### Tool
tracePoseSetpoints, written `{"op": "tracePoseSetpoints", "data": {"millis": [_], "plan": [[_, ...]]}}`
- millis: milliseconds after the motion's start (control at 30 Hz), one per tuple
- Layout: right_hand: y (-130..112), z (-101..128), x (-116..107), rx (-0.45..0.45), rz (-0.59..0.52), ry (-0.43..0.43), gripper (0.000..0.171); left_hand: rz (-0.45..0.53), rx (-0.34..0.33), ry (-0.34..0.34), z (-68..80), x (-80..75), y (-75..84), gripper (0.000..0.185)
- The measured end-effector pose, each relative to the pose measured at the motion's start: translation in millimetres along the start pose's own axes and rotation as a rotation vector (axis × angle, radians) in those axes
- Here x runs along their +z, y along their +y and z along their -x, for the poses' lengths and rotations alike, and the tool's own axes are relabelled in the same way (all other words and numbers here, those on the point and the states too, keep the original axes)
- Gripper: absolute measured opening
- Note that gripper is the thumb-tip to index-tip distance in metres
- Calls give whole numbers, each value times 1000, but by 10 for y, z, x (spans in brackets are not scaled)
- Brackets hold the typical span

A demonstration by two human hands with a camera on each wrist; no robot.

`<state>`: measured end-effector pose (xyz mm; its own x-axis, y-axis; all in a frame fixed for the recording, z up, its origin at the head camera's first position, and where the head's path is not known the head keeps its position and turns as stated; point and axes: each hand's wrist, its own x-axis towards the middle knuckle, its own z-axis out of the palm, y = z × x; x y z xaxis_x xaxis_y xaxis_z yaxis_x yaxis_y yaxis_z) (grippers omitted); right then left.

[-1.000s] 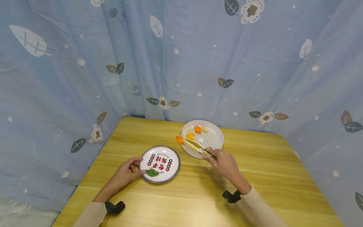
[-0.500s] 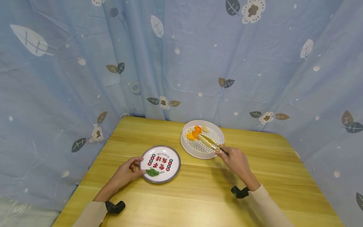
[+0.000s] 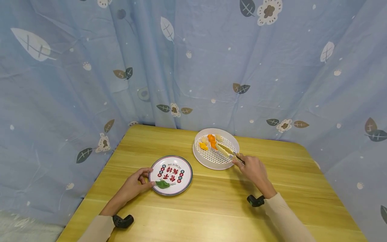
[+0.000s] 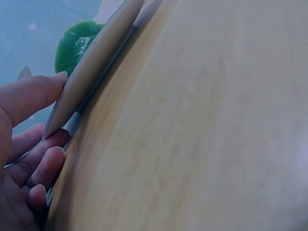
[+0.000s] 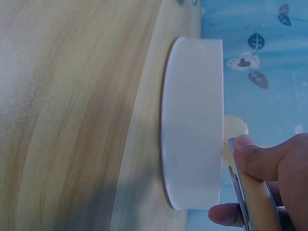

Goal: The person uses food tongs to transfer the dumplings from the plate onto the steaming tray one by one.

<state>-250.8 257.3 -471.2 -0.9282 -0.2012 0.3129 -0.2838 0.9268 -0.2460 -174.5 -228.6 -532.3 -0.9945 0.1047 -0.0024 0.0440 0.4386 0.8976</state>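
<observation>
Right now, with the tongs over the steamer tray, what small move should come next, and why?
Probably close the tongs on the orange piece and lift: their tips sit at it inside the white tray, and the left hand steadies the plate.

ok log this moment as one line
left hand: holds plate rim | right hand: grips tongs | tongs tips at orange piece in white tray

From the right wrist, the round white perforated tray's (image 5: 192,120) wall hides the food inside, and the yellow tongs (image 5: 257,202) run off the bottom edge.
</observation>
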Motion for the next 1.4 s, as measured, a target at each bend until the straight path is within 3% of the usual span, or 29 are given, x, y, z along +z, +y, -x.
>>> {"op": "tracePoseSetpoints", "data": {"millis": [767,1100,1400], "plan": [[13,-125,44,24,63,-74,54,15,26,-8,-5,-5,-44,58],[-11,-104,-11,76,-3,-89,59,14,16,-10,4,-7,-34,58],[-155,-25,-103,3,-79,-40,59,17,16,-15,12,-12,-14,58]]}}
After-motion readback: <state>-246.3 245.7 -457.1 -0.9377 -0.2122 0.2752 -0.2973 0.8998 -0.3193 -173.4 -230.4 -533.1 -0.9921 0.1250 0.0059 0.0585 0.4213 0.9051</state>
